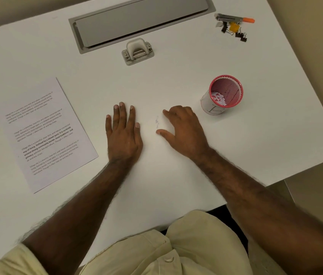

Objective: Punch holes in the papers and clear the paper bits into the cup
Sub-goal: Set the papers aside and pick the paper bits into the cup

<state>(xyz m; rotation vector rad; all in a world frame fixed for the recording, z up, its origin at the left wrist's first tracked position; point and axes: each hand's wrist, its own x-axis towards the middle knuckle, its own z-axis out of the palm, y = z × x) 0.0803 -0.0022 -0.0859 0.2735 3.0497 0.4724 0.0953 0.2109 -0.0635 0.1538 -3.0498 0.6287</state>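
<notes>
My left hand (pixel 123 132) lies flat on the white table (pixel 176 185), fingers straight. My right hand (pixel 182 130) rests beside it, fingers loosely bent and spread, holding nothing. Between the two hands lies a small faint cluster of paper bits (pixel 157 122). A red mesh cup (pixel 224 95) wrapped in white paper stands to the right of my right hand, with white paper bits inside. A printed sheet of paper (pixel 45 133) lies on the left. The grey hole punch (pixel 137 52) stands at the far middle of the table.
A grey cable hatch (pixel 140 18) is set into the table behind the punch. A stapler with an orange tip (pixel 234 19) and several binder clips (pixel 236 32) lie at the far right corner. The table's edge runs diagonally on the right.
</notes>
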